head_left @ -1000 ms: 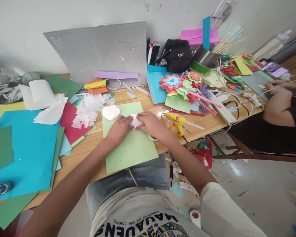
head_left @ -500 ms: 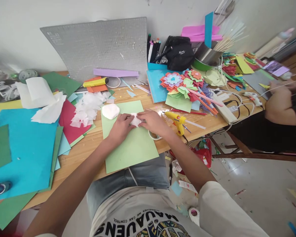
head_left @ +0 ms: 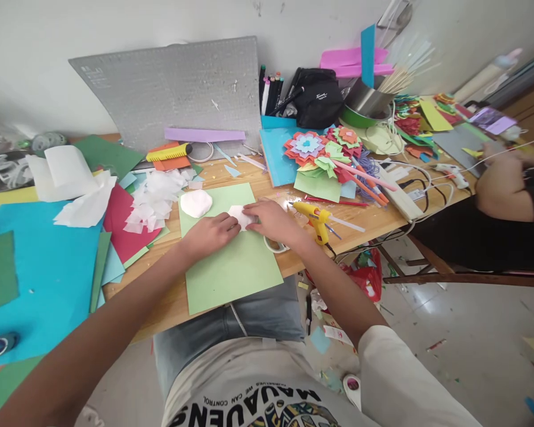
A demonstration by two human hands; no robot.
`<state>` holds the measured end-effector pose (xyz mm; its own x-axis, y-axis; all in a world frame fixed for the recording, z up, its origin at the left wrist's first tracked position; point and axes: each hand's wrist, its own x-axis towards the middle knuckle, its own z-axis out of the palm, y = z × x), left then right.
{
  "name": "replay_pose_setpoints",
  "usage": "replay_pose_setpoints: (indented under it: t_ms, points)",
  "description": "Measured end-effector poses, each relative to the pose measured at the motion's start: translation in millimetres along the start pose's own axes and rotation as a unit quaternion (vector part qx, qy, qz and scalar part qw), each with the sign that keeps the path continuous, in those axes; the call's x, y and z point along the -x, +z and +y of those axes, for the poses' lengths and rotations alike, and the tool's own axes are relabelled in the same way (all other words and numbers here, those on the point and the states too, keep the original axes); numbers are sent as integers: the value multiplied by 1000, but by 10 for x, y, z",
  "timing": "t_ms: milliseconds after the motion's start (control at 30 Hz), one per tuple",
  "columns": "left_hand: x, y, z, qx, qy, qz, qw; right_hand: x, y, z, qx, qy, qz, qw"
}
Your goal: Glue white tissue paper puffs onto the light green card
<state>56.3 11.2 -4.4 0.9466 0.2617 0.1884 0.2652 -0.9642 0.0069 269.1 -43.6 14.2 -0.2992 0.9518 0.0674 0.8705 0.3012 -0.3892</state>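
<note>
A small piece of white paper point(head_left: 237, 214) is between my two hands, over a light green sheet point(head_left: 234, 279). My left hand point(head_left: 211, 236) grips its left edge with bent fingertips. On the opposite side, my right hand point(head_left: 272, 220) holds the right edge between thumb and fingers. The fingers partly cover the paper, so its full outline is hidden. A white rounded stack of paper point(head_left: 196, 203) lies at the green sheet's upper left corner. Just right of my right hand are a tape roll point(head_left: 273, 245), partly covered, and a yellow glue gun point(head_left: 314, 218).
Torn white tissue pieces point(head_left: 153, 198) and a blue sheet point(head_left: 48, 267) lie to the left. Paper flowers point(head_left: 309, 147) sit at the back right, near a power strip point(head_left: 400, 193). A grey cutting mat point(head_left: 173, 89) leans on the wall. Another person's arm point(head_left: 502, 184) rests far right.
My left hand has drawn slightly left and down, with its fingers lower on the paper. More of the white piece now shows between my hands. The whole view has shifted a little.
</note>
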Motion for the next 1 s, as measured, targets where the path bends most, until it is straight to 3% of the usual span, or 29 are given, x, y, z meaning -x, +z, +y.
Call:
replay_pose_setpoints:
  t_ms: [167,333,533,700,833,1000]
  points:
    - [-56,-40,29,-46,40,-10,998,-13,-37,-14,8,8,-14,1000]
    - [-106,-21,153,-29,18,-29,999,-6,-53,-35,6,4,-11,1000]
    - [-8,42,300,-18,-52,-45,997,1,-30,-27,6,6,-4,1000]
    - [-71,16,213,107,-214,-2,971,-13,-53,-60,20,26,-14,999]
    - [-198,-33,59,181,-209,-10,961,-23,-68,-77,22,25,-22,999]
    - [-259,-56,27,180,-219,-35,958,-39,-57,-72,23,46,-17,999]
